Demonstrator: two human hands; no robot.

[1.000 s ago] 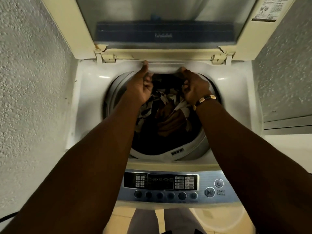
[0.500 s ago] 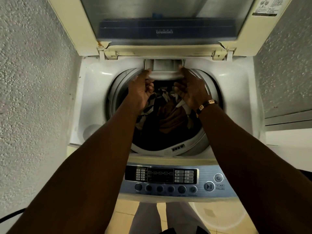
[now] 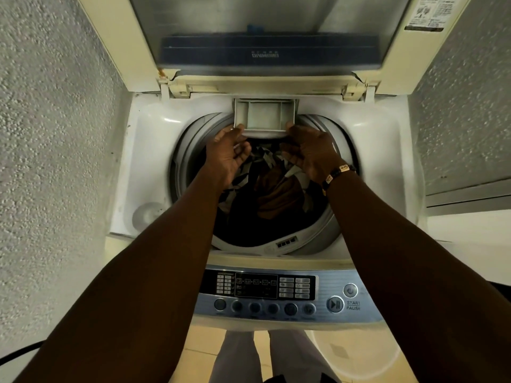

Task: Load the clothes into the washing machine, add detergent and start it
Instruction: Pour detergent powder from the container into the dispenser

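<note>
A white top-loading washing machine stands with its lid raised. Dark, brown and striped clothes lie in the drum. At the back rim the grey detergent drawer is pulled out over the drum, showing empty compartments. My left hand holds the drawer's front lip at its left corner with the thumb on top. My right hand, with a beaded bracelet on the wrist, holds the right corner the same way.
The control panel with the START/PAUSE button faces me at the front edge. Rough plaster walls close in on both sides. A pale plastic basin sits on the tiled floor at lower right.
Both hands have drawn the detergent drawer out from the back rim toward me; a second ago it was flush, now its compartments show.
</note>
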